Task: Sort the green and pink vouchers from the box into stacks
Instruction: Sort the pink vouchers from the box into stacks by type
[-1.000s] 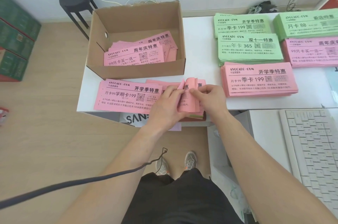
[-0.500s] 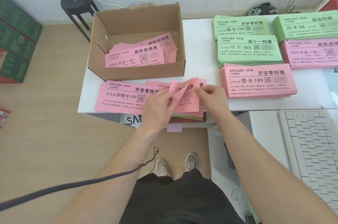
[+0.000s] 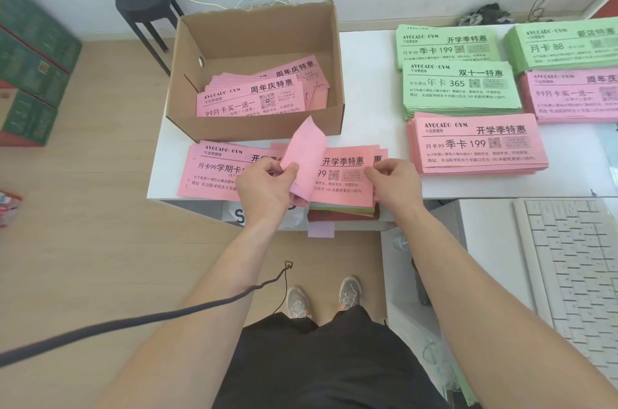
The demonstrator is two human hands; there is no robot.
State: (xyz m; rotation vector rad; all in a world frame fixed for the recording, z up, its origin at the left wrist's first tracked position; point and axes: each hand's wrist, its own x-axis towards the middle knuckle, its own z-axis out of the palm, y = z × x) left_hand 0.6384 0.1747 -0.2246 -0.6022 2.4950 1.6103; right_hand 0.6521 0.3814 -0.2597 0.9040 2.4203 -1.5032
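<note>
Pink voucher [image 3: 306, 154] now peeled well up off the mixed pile [image 3: 344, 186] at the near edge of the surface [image 3: 368, 91], where half a second ago it had barely lifted: top sheet freed, likely ready for a stack. Left hand [image 3: 267, 189] grip pinches its lower edge; right hand [image 3: 394, 184] grip pinches the pile's right end. Sheet thin, floppy, curling, blank back showing; more pink lie in the box [image 3: 254, 37].

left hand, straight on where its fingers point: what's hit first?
Likely the near wall of the cardboard box, just beyond the left hand; the lifted pink voucher it pinches would reach it first. Depth unclear from one view. Right hand grips the voucher pile, off that line.
</note>
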